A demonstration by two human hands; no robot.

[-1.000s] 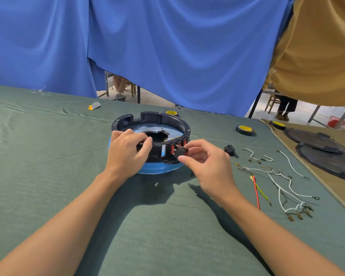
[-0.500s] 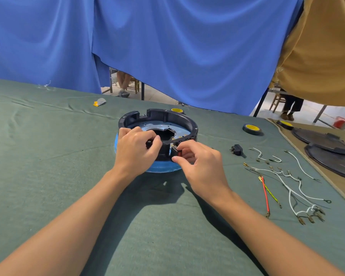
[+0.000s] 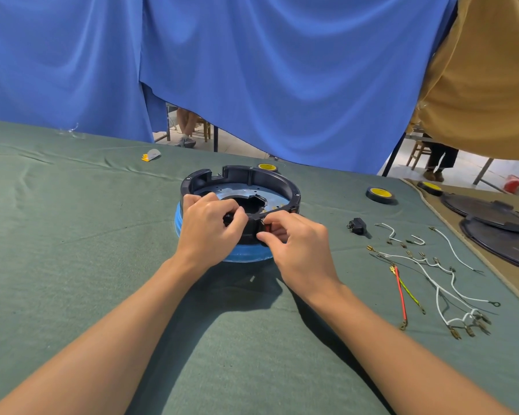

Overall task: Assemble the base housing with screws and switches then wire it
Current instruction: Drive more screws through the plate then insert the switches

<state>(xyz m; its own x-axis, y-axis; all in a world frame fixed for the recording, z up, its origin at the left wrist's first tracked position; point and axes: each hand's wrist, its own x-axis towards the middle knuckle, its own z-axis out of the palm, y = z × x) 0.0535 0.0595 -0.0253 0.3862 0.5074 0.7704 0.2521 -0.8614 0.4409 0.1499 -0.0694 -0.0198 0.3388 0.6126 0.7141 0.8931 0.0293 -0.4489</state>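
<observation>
The round black base housing (image 3: pixel 253 179) with a blue underside sits on the green cloth at centre. My left hand (image 3: pixel 206 232) grips its near wall, fingers curled over the rim onto a black part. My right hand (image 3: pixel 297 247) pinches a red-and-black switch (image 3: pixel 265 228) against the outside of the near wall. A second black switch (image 3: pixel 357 226) lies on the cloth to the right. White, red and yellow-green wires (image 3: pixel 432 274) with metal terminals lie spread further right.
Rolls of black-and-yellow tape (image 3: pixel 379 193) lie behind and to the right of the housing. Two dark round lids (image 3: pixel 492 217) sit on the tan cloth at the far right. A small grey-and-orange item (image 3: pixel 151 154) lies far left. Blue curtains hang behind.
My right hand has pushed the switch from in front of the wall up against it. The view has shifted slightly, and my left hand keeps its grip.
</observation>
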